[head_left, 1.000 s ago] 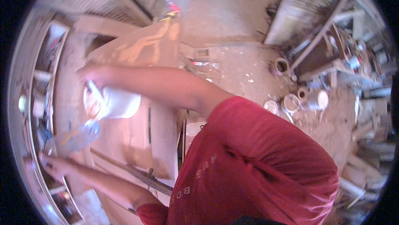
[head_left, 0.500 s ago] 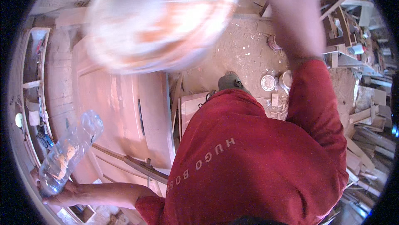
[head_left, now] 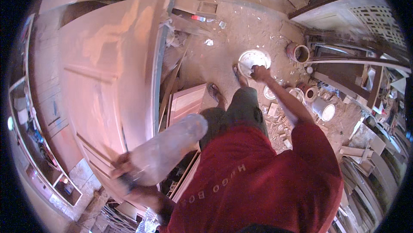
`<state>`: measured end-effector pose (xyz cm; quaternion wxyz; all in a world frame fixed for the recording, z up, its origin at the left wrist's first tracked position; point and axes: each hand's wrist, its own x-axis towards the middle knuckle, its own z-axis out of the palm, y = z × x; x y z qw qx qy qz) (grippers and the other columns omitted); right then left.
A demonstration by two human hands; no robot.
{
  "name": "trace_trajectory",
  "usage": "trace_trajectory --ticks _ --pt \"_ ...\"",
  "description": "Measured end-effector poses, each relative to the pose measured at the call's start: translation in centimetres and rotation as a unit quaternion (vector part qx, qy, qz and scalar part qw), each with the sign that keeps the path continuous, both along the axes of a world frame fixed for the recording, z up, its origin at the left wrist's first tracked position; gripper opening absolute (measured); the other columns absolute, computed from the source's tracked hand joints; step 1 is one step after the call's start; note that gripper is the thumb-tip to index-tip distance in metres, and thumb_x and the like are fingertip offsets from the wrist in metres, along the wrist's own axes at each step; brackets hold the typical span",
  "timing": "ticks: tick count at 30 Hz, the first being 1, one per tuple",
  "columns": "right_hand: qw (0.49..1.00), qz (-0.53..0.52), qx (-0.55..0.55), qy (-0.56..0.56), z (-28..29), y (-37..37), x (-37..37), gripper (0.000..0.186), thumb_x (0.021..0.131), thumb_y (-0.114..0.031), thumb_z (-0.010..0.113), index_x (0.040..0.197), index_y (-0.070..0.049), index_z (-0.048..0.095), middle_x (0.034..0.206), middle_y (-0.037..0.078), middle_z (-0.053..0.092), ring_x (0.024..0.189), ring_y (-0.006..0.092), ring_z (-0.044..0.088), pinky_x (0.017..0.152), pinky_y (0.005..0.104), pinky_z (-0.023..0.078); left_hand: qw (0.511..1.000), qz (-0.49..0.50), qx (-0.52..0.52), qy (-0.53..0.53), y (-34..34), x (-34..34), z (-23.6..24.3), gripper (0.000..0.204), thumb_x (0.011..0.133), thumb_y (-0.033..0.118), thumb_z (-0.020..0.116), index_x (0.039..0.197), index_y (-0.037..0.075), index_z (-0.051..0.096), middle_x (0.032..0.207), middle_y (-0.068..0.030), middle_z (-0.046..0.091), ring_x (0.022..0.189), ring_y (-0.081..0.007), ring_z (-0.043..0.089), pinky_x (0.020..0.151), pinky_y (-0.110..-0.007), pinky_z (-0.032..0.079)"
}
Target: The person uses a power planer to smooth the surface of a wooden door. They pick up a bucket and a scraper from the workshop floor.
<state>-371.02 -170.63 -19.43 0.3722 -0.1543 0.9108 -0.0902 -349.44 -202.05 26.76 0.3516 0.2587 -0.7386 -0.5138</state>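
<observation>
1. At the far left, a long wooden box (head_left: 59, 178) with compartments is holding small tools and odds and ends.
2. Beside it, a broad wooden panel (head_left: 103, 61) is lying with paler, orange-tinted patches showing on its surface.
3. The left hand (head_left: 124, 175) is gripping one end of a clear bottle, its fingers curling around the plastic; blur is hiding their exact placement.
4. The clear bottle (head_left: 170, 151) is slanting up and rightward from that hand, passing in front of the panel's lower right edge.
5. Near the middle, two sandaled feet (head_left: 215, 92) are standing on the littered floor (head_left: 234, 30).
6. A white bucket (head_left: 247, 58) is showing its round top just beyond the farther-right foot; whether it is resting or hanging, I cannot tell.
7. The right hand (head_left: 259, 74) is overlapping the bucket's near rim, its fingers bunching together; what they are pinching, I cannot tell.
8. Farther right, a reddish can (head_left: 291, 53) and a white pail (head_left: 323, 109) are lying apart.
</observation>
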Motion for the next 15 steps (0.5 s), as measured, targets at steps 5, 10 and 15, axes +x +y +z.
trace_trajectory --ticks 5,10,15 --pt "0.975 -0.053 -0.211 -0.046 -15.1 -9.0 0.9 0.048 0.08 -0.029 0.066 0.116 0.003 0.061 0.104 0.025 0.066 0.098 0.0419 0.064 0.089 0.0485 0.05 0.937 -0.115 -0.125 -0.306 5.4 -0.8 -12.5 0.045 0.069 0.005 0.082 0.108 0.002 0.06 0.111 -0.0166 0.064 0.1 -0.029 0.062 0.086 -0.042 0.05" --pt "0.946 -0.17 -0.228 -0.155 -24.9 -19.5 3.3 0.046 0.083 -0.027 0.064 0.117 0.003 0.058 0.104 0.027 0.066 0.1 0.0421 0.063 0.088 0.0485 0.05 0.877 -0.1 -0.139 -0.449 7.0 0.9 -24.2 0.044 0.07 0.0 0.08 0.109 0.003 0.06 0.111 -0.0179 0.067 0.103 -0.0286 0.063 0.085 -0.037 0.052" --pt "0.905 -0.289 -0.257 -0.177 -32.4 -25.5 5.8 0.04 0.085 -0.021 0.06 0.116 0.003 0.056 0.105 0.028 0.065 0.101 0.0431 0.063 0.089 0.0494 0.05 0.833 -0.032 -0.139 -0.534 6.9 3.8 -31.2 0.044 0.072 0.002 0.079 0.11 0.003 0.058 0.116 -0.0171 0.067 0.1 -0.0278 0.064 0.085 -0.038 0.051"
